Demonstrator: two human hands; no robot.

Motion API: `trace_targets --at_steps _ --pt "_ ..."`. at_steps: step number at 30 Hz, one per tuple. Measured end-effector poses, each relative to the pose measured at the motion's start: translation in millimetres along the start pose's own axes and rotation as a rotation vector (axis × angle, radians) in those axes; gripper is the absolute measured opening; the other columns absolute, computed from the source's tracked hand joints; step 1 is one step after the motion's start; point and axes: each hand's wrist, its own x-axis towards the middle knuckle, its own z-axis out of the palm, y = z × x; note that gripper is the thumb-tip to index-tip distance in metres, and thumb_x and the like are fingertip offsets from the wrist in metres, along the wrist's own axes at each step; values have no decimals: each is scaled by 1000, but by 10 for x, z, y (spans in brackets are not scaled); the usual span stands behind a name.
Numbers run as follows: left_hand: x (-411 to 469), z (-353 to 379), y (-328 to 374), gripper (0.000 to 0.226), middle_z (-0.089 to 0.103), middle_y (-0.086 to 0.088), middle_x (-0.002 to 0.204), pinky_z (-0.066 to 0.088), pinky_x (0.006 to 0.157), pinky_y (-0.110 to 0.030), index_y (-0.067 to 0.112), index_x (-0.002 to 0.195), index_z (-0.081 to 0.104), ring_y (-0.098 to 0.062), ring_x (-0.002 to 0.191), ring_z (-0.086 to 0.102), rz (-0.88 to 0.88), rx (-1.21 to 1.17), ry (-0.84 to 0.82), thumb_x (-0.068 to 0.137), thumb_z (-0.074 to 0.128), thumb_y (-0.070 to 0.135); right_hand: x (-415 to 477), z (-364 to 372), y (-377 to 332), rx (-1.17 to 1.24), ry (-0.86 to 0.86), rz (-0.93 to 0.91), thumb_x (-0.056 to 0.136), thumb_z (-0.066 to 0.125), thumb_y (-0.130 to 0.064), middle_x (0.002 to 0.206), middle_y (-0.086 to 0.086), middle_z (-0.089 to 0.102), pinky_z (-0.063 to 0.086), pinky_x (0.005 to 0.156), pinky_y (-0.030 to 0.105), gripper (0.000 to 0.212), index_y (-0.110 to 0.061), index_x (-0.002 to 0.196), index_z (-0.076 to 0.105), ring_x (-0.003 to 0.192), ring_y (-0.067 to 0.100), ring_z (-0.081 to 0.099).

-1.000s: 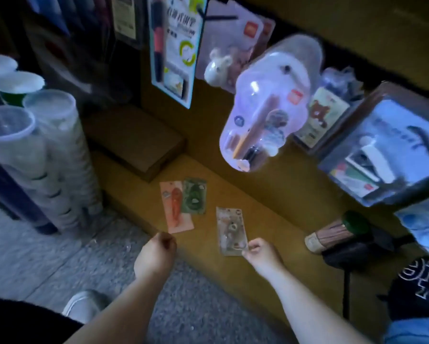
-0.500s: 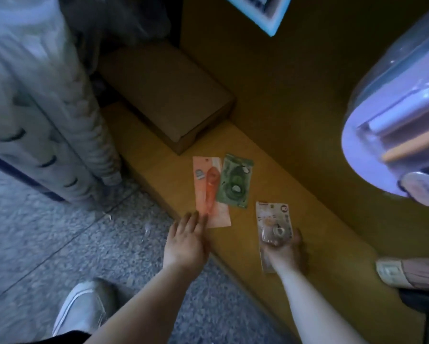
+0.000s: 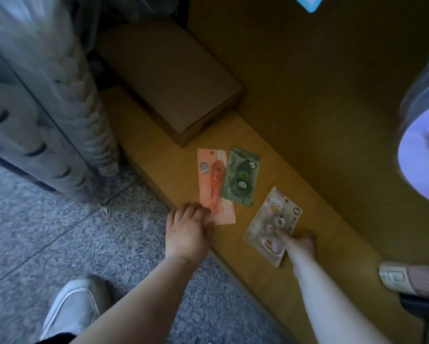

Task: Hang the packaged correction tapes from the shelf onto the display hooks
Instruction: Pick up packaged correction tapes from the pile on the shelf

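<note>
Three packs sit on the shelf (image 3: 159,175), none hung yet. Left of the green pack (image 3: 240,176), the left hand (image 3: 187,234) curls its fingers onto the near corner of the orange pack (image 3: 216,187). Right of the green pack, the right hand (image 3: 299,244) pinches the pale pack (image 3: 273,224); no hooks are in view.

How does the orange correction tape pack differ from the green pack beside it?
The orange pack is longer and narrower; the green pack is shorter and wider. The orange pack holds a slim dispenser, the green pack a rounded one. The left hand grips the orange pack's lower corner; no hand touches the green pack. Both lie on the wooden shelf.
</note>
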Motion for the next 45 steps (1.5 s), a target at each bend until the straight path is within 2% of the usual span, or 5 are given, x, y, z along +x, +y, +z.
trace_targets --at_steps 14,20,30,37,45 --pt "103 3 -9 54 26 3 148 11 114 -36 26 144 21 -21 138 18 5 35 -102 94 35 39 -43 -115 -412 510 -406 121 96 39 -22 86 9 74 44 70 35 29 -14 123 48 86 23 58" --pt "110 38 -23 43 27 7 148 13 114 -32 29 138 38 -17 140 14 20 -29 -105 95 33 36 -14 295 -877 364 -391 -10 93 48 -28 121 13 60 49 80 35 40 -9 128 50 109 27 58" --pt "309 -85 46 68 36 -15 141 30 110 -38 5 138 34 -31 132 32 -432 -885 363 80 66 21 -58 769 -1047 93 -467 -202 89 48 -5 99 12 61 47 40 11 31 -4 119 56 64 14 57" --pt "200 48 -116 80 54 -12 130 46 98 -49 12 138 34 -31 114 56 -733 -1355 225 70 75 22 -378 972 -907 0 -607 -262 85 55 -2 86 5 63 51 58 22 13 -15 83 57 69 17 59" --pt "95 7 -345 19 62 -3 90 49 76 -35 18 89 54 -20 81 61 -722 -1462 268 79 67 10 -453 1083 -716 128 -746 -220 87 54 -3 88 2 65 53 66 25 27 -12 112 58 76 16 63"
